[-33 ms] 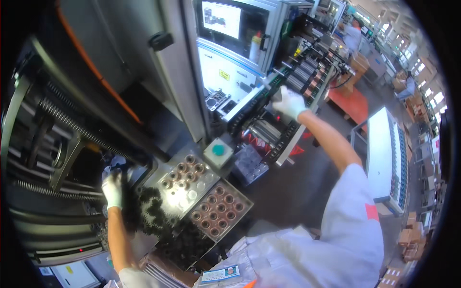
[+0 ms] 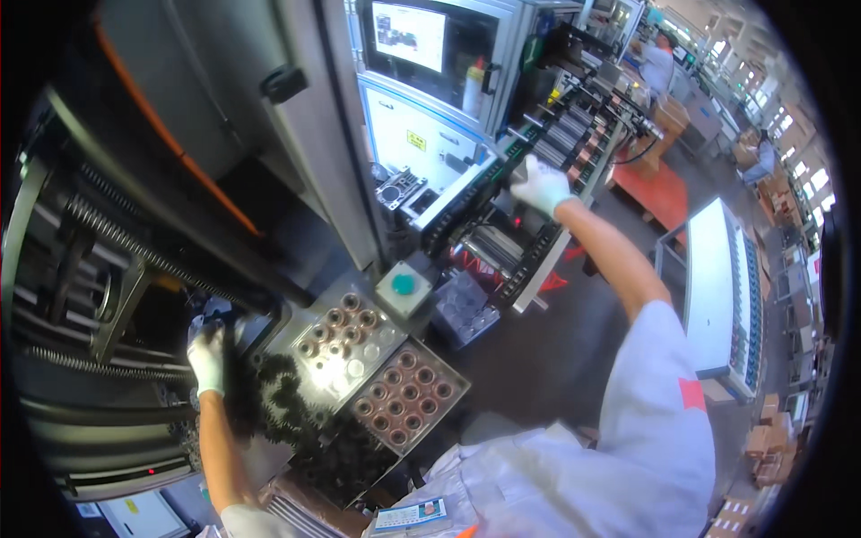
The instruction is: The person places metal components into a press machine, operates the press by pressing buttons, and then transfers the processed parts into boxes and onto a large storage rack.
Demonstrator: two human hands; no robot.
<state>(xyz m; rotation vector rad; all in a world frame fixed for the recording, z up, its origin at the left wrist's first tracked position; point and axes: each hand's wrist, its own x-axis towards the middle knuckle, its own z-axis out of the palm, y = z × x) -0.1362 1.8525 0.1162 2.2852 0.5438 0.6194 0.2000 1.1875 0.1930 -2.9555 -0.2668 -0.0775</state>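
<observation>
My left hand (image 2: 206, 361), in a white glove, reaches into the machine on the left. Its fingers are bent against a dark part (image 2: 213, 316), and what they hold is hidden. On the far right side of the bench, my gloved right hand (image 2: 543, 186) is over a conveyor (image 2: 538, 235) carrying metal cylinders (image 2: 567, 134), some with copper-coloured ends. The right fingers are closed at a small greyish thing whose kind I cannot make out. Between my arms lie a clear tray (image 2: 395, 443) of round copper-coloured parts and a metal plate (image 2: 296, 336) bearing more of them.
A box with a green push button (image 2: 403, 284) stands beside a machine post (image 2: 345, 179). Next to it is a clear bluish tray (image 2: 462, 309). Black gear-like parts (image 2: 282, 386) are heaped near my left forearm. A white panel stand (image 2: 717, 287) is at right; co-workers are farther back.
The view has shifted slightly, so the machine and trays sit a little further left. Both hands stay at nearly the same places.
</observation>
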